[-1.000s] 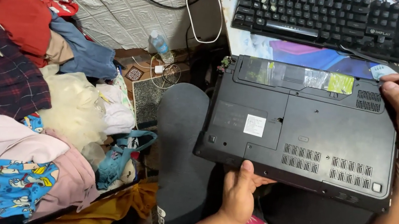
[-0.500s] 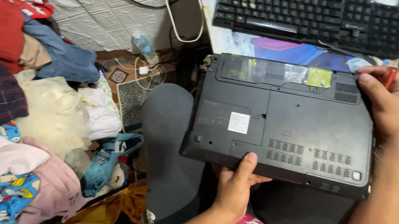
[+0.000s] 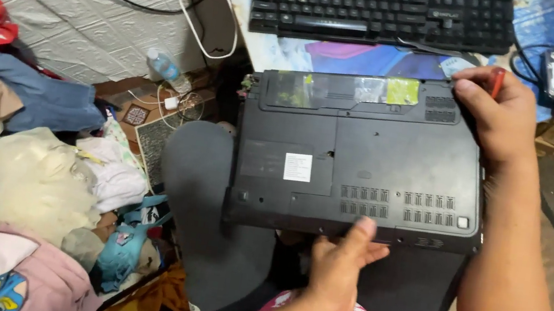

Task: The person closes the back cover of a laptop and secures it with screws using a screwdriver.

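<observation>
A black laptop (image 3: 363,160) lies upside down across my lap, its underside with vents and a white label facing up. My left hand (image 3: 337,265) grips its near edge, thumb on top. At the laptop's far right corner rests my right hand (image 3: 496,110), closed around a small red-handled tool (image 3: 495,81), probably a screwdriver; its tip is hidden.
A black keyboard (image 3: 384,8) sits on the desk beyond the laptop, over a colourful mat (image 3: 370,60). A heap of clothes (image 3: 22,170) fills the left side. White cables (image 3: 199,15), a plastic bottle (image 3: 163,66) and a charger lie on the floor by the wall.
The view has shifted so the laptop sits further left and lower in frame. My right hand has slid along the laptop's far right corner. The left hand keeps its hold.
</observation>
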